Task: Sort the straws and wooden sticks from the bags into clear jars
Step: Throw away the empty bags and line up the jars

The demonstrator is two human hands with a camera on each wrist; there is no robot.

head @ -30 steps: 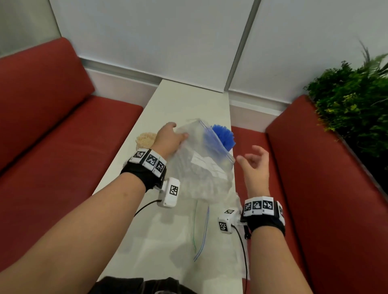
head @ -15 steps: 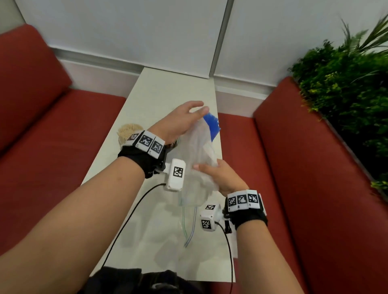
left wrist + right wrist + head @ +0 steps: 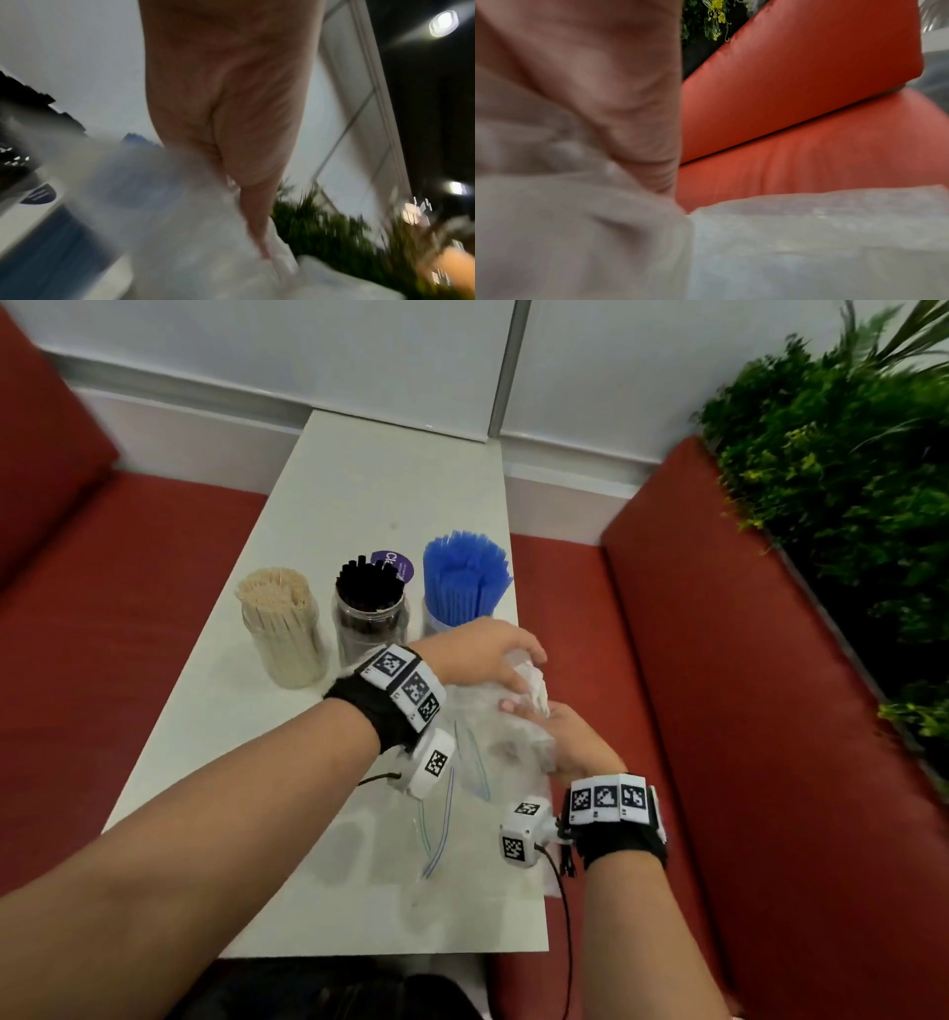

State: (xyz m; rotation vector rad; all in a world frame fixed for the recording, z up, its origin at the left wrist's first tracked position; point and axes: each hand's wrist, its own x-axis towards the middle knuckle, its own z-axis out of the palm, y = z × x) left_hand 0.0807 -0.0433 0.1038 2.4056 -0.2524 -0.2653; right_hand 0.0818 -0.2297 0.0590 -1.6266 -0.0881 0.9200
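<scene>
Three clear jars stand in a row on the white table (image 3: 369, 485): one packed with wooden sticks (image 3: 281, 621), one with black straws (image 3: 371, 603), one with blue straws (image 3: 464, 580). In front of the blue jar, both hands crumple an empty clear plastic bag (image 3: 529, 690). My left hand (image 3: 482, 654) curls over the top of the bag. My right hand (image 3: 560, 737) presses against it from below, fingers reaching up under the plastic. The wrist views are blurred; both show the bag (image 3: 205, 233) (image 3: 808, 233) against the palm.
More flat clear zip bags (image 3: 441, 819) lie on the table near its front edge. Red sofa seats (image 3: 770, 711) flank the narrow table on both sides. A green plant hedge (image 3: 847, 480) rises behind the right sofa. A white wall stands at the table's far end.
The bag, held up and spread out a second ago, has been squeezed down into a wad between both hands. My right hand came in from the side onto it. The jars are now unhidden.
</scene>
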